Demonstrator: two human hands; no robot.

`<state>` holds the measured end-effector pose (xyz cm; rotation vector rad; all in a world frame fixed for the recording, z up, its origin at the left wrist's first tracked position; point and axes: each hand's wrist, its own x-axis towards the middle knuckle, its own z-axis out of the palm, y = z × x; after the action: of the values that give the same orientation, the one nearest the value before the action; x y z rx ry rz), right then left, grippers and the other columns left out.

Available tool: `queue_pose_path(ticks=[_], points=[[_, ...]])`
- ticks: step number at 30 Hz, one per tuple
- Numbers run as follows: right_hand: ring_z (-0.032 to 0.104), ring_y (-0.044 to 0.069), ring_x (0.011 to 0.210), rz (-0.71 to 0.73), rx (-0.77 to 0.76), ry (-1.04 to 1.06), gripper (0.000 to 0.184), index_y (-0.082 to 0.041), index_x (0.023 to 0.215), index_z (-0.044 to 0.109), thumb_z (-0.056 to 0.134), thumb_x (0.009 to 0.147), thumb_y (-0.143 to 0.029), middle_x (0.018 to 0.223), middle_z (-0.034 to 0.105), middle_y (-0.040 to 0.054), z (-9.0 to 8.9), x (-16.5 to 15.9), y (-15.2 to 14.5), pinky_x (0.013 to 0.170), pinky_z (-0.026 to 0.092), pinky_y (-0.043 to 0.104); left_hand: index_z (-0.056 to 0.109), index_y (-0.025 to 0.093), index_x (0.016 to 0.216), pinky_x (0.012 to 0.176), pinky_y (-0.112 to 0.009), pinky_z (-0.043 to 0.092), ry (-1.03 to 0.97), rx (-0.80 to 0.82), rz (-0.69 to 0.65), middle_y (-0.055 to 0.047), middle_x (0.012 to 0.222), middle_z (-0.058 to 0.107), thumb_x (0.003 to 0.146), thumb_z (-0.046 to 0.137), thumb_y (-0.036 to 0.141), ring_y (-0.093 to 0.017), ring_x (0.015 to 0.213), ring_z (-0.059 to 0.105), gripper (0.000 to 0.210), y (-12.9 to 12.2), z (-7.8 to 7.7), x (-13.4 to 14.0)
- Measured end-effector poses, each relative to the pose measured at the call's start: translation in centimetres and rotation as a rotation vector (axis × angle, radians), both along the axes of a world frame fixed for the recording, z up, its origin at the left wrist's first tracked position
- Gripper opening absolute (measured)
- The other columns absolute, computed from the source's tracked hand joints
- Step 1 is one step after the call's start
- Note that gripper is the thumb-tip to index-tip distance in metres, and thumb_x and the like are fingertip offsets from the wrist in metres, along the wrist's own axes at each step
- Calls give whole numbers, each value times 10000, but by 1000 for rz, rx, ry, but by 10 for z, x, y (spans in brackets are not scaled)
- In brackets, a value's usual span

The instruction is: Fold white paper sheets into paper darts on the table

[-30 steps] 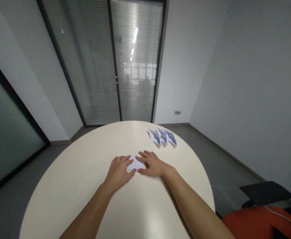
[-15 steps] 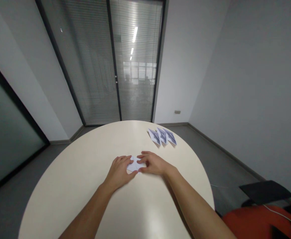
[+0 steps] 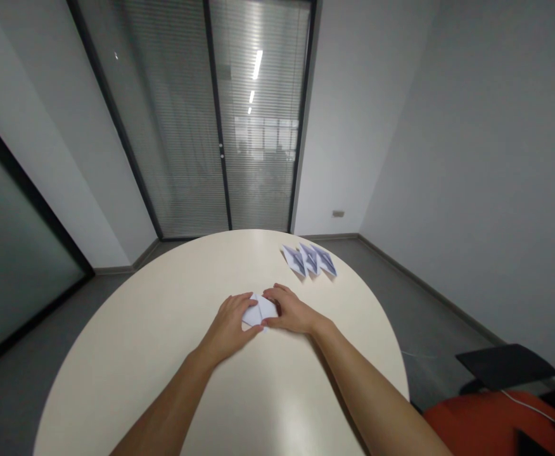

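A small folded sheet of white paper [image 3: 261,310] lies on the round table between my hands, a crease running down its middle. My left hand [image 3: 233,322] curves around its left side, fingers on the far edge and thumb at the near corner. From the right, my right hand [image 3: 291,311] grips the other side, its thumb meeting the near corner close to my left thumb. Its fingertips bend over the far right edge. Parts of the paper's borders are hidden under the fingers.
Three folded paper boats [image 3: 308,260] sit in an overlapping row toward the table's far right. The pale round table [image 3: 163,354] has its far edge near a glass partition [image 3: 182,126]. On the right stands a red chair [image 3: 477,424] with a black armrest [image 3: 508,366].
My right fingers have lifted off the middle of the paper and moved back to its far right edge, showing more of its surface. My left hand has barely moved.
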<state>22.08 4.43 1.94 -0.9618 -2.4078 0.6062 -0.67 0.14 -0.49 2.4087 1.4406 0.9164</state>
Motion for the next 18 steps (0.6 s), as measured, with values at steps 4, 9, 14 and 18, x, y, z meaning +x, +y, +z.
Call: queue_pose_path(ticks=[4, 9, 14, 18], points=[[584, 271, 1067, -82, -83, 76, 508, -168, 1158, 629, 855, 718, -282, 1110, 644, 97, 3, -4, -3, 949, 473, 410, 605, 222, 1321, 1146, -529, 422, -37, 33, -35, -136, 1445, 586, 811, 761, 307, -306, 1333, 545, 539, 1, 0, 0], [583, 221, 941, -127, -119, 126, 491, -171, 1151, 580, 826, 732, -236, 1090, 627, 79, -4, -8, -4, 854, 471, 357, 562, 228, 1351, 1161, -507, 426, -72, 41, -67, -127, 1451, 559, 812, 745, 250, -294, 1358, 525, 570, 1, -2, 2], [588, 211, 898, -143, -82, 136, 415, -181, 1124, 569, 777, 766, -196, 1026, 645, 58, -4, -12, -5, 812, 460, 336, 499, 238, 1410, 1163, -489, 436, -127, 35, -73, -123, 1457, 524, 820, 701, 194, -280, 1368, 512, 625, 2, -1, 5], [596, 210, 884, -143, -29, 136, 335, -185, 1118, 570, 729, 824, -203, 1015, 661, 58, -2, -14, -5, 792, 456, 330, 461, 242, 1444, 1115, -467, 480, -184, 40, -28, -111, 1428, 547, 847, 650, 189, -264, 1308, 557, 629, 3, 3, 5]])
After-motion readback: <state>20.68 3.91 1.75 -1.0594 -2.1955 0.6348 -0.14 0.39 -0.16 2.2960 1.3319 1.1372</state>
